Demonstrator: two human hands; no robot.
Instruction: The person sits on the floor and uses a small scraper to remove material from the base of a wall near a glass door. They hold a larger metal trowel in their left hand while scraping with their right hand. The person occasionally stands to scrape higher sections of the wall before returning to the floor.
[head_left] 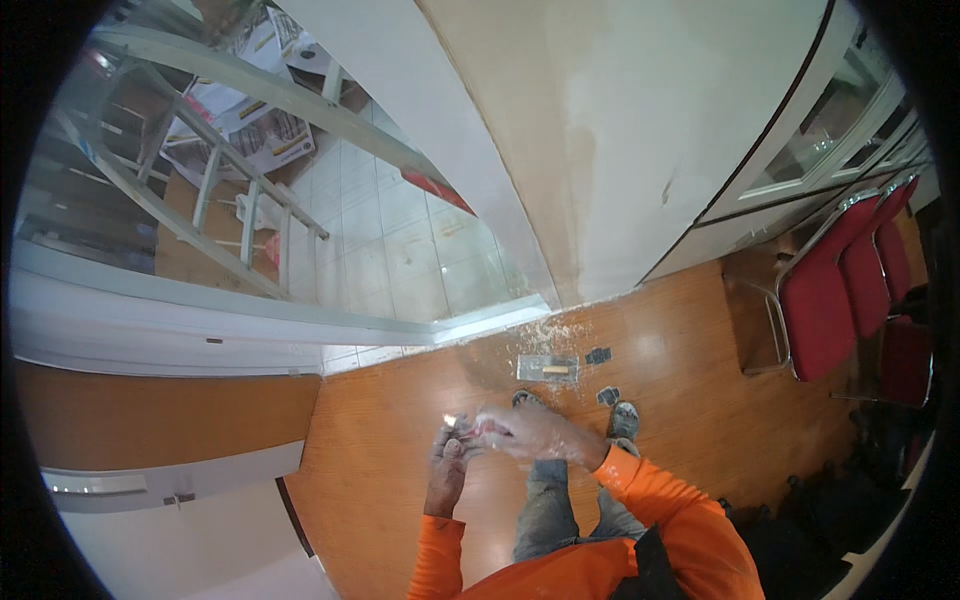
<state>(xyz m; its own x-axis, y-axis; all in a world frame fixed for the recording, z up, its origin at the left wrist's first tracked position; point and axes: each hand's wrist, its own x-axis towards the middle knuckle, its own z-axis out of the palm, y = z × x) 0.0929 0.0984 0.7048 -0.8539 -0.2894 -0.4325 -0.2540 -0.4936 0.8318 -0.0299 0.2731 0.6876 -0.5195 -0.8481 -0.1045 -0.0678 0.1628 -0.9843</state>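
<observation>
Both of my hands, whitened with dust or plaster, meet in front of me above the floor. My right hand (535, 435) reaches across from the right, its fingers closed around a small reddish thing (484, 428) that is too blurred to name. Close beside it, my left hand (447, 465) is raised with curled fingers, and something small and bright shows at their tips; its kind is unclear. Past my feet, a flat rectangular plastering trowel (528, 369) with a wooden handle lies on the wood floor. Near it are two small dark grey pieces (598, 355), the closer one beside my shoe.
White crumbs and dust (550, 333) litter the floor by the wall corner (575, 285). Red chairs with metal frames (815, 300) stand at the right. Beyond the glass on the left are a ladder (250, 220) and printed sheets. An open-looking door panel (160, 420) is at left.
</observation>
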